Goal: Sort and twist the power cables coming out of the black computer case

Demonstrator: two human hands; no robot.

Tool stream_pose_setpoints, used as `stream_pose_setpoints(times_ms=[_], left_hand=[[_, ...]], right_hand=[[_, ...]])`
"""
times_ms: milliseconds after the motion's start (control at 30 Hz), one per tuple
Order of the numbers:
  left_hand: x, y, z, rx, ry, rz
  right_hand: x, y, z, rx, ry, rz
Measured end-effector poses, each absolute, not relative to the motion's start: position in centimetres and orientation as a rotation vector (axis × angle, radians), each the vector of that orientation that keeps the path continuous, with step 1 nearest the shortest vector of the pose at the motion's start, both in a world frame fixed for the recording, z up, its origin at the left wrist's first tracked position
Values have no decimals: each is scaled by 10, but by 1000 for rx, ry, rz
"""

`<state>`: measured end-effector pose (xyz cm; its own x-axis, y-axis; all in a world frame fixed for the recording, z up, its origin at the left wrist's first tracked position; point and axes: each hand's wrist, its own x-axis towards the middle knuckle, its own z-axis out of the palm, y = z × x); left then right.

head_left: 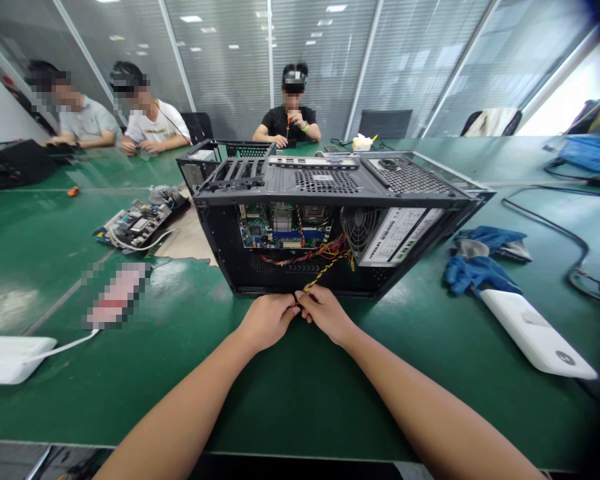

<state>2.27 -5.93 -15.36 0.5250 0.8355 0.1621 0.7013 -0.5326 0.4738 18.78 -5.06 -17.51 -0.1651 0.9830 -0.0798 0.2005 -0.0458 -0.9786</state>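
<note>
An open black computer case (300,283) lies on the green table, its open side facing me. Inside are a green motherboard (260,233), a power supply (397,233) with a fan at the right, and a bundle of coloured wires (320,252). A yellow and black twisted cable (325,270) runs from the bundle down to my fingers. Just in front of the case's lower edge, my left hand (271,320) and my right hand (326,313) meet, with fingers pinched around the cable's end. What sits at that end is hidden by the fingertips.
A circuit board assembly (140,223) and cardboard (187,233) are at the left, near a phone (117,293) wired to a white power bank (15,360). Blue gloves (485,267), another white power bank (537,333) and black cables (555,217) are at the right. Three people sit across the table.
</note>
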Motion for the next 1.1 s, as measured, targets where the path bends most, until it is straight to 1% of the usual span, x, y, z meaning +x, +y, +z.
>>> stream_pose_setpoints(times_ms=[1100], left_hand=[[22,-59,-153,2449,1261,511]], right_hand=[[188,-50,-178,-1308,-1448,1286]])
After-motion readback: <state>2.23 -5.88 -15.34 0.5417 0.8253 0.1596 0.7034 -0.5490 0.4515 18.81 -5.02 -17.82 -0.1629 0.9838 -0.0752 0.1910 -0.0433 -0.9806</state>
